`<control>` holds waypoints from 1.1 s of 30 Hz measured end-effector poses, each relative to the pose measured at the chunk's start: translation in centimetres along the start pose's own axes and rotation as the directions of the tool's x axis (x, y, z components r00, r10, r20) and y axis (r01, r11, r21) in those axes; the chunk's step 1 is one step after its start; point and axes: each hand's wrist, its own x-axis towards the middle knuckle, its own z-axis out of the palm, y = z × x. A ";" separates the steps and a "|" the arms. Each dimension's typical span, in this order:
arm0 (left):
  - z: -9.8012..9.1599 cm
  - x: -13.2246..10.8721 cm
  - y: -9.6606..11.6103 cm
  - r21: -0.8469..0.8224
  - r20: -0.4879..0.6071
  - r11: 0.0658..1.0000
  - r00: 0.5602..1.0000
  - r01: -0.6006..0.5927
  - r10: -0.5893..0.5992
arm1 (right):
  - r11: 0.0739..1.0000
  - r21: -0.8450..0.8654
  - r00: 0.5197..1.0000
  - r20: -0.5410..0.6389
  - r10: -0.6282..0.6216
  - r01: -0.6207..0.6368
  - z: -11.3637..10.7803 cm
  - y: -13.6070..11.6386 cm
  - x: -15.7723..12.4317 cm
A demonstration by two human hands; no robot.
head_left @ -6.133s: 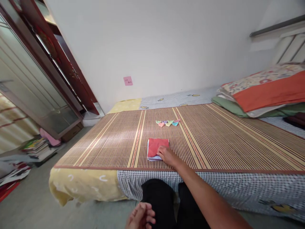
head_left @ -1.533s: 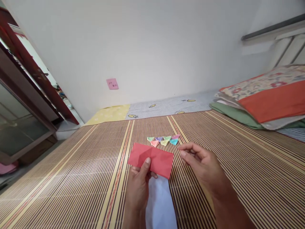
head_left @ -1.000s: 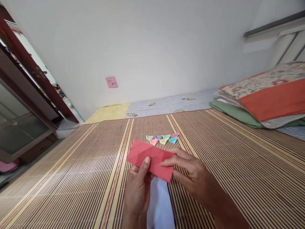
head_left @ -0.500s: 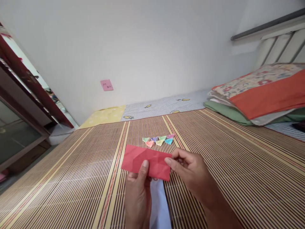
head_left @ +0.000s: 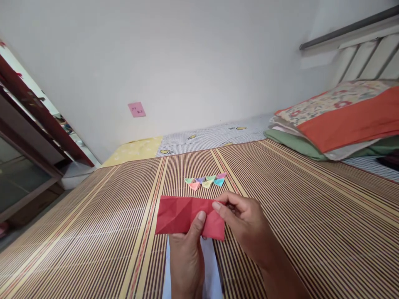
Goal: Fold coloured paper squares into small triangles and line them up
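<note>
A creased red sheet of paper [head_left: 174, 214], folded into a long rectangle, is held up over the striped mat. My left hand [head_left: 188, 253] grips its lower edge near the middle, thumb flat on the front and fingers behind. At the upper right corner, my right hand [head_left: 245, 224] pinches the paper between thumb and forefinger. Just beyond the paper lie several small folded paper pieces [head_left: 206, 184] in pale green, purple, pink, yellow and blue, set in two staggered rows. Under my left hand, a pale blue strip [head_left: 212, 265] runs toward me, partly covered.
The striped mat [head_left: 93, 232] spreads over the bed. Patterned sheets [head_left: 202, 137] border it along the white wall, where a pink note [head_left: 136, 109] is stuck. Folded bedding [head_left: 346, 120] is piled at the right, below a radiator [head_left: 368, 60]. A dark red door frame [head_left: 46, 112] stands at left.
The red paper has turned more level, its left end lowered. My left thumb has shifted right along it, closer to my right hand, which keeps its pinch on the corner.
</note>
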 end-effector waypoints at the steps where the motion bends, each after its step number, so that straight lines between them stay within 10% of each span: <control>1: 0.0 0.0 0.0 -0.003 0.005 1.000 1.000 0.006 -0.006 | 1.000 -0.014 1.000 -0.010 -0.003 0.003 0.0 0.0 0.0; 20: -0.9 1.0 1.2 -0.189 -0.066 0.982 0.998 -0.006 -0.007 | 1.000 -0.018 0.999 0.036 -0.001 0.002 -0.4 0.5 0.3; 33: -0.7 0.8 1.4 -0.178 0.127 0.970 0.982 0.164 -0.143 | 0.996 -0.045 0.988 -0.132 -0.086 0.081 -0.4 0.7 0.4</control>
